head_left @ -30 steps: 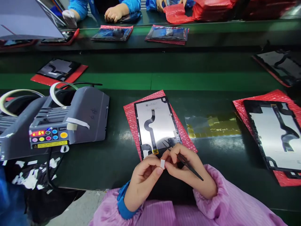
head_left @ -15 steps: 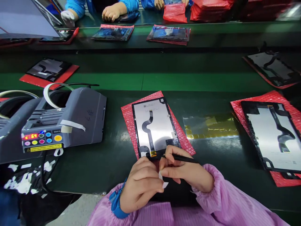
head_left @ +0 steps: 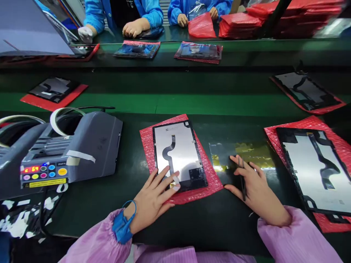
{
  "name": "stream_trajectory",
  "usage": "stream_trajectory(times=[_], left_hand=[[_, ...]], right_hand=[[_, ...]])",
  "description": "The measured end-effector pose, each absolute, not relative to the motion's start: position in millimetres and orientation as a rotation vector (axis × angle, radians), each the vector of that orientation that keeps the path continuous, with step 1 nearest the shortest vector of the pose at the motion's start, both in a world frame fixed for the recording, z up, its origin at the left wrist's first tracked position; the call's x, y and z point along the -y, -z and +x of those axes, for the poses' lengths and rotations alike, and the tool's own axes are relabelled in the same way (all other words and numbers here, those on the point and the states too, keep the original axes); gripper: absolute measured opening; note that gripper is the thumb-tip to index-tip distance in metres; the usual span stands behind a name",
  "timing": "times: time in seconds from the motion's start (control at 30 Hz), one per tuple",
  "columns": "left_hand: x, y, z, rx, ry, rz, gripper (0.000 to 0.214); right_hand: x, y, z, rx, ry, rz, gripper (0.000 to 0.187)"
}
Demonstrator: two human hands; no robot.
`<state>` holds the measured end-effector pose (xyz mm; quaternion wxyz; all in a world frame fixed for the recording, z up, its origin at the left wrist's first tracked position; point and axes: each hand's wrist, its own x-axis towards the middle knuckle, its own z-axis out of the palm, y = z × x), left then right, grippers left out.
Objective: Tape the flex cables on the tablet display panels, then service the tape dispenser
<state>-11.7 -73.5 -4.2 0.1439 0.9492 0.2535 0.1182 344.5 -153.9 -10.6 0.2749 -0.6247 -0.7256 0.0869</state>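
I'm seeing bright glare on the silver panel (head_left: 184, 151), pale sheen on the dark tabletop (head_left: 90, 206), the display (head_left: 32, 169) glowing red; up in the right corner, red packets (head_left: 309, 18) are soft and blurred, the edges stretched.

I watch remotely: dark green bench (head_left: 90, 204) | left: grey tape dispenser (head_left: 95, 146) | middle: red bubble sheet (head_left: 210, 182) under a panel (head_left: 183, 157) | just right: clear film (head_left: 255, 150) bearing gold strips | far right: second red sheet (head_left: 314, 123), also beneath a panel.
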Motion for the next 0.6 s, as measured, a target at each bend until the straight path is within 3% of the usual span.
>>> stream_trajectory(times=[0.2, 0.37, 0.5, 0.6], left_hand=[[5, 22, 11, -1.071, -0.598, 2.576, 0.045], [-96, 14, 72, -1.364, -0.895, 2.21, 0.046], [-170, -4, 133, -1.341, -1.112, 1.962, 0.063], [-188, -6, 167, -1.294, -1.086, 1.961, 0.074]], right_hand=[[150, 15, 347, 2.017, -0.174, -1.731, 0.017], [156, -12, 346, 1.732, -0.259, -1.572, 0.006], [148, -59, 371, 1.871, -0.139, -1.608, 0.009], [105, -87, 410, 1.927, 0.079, -1.902, 0.014]])
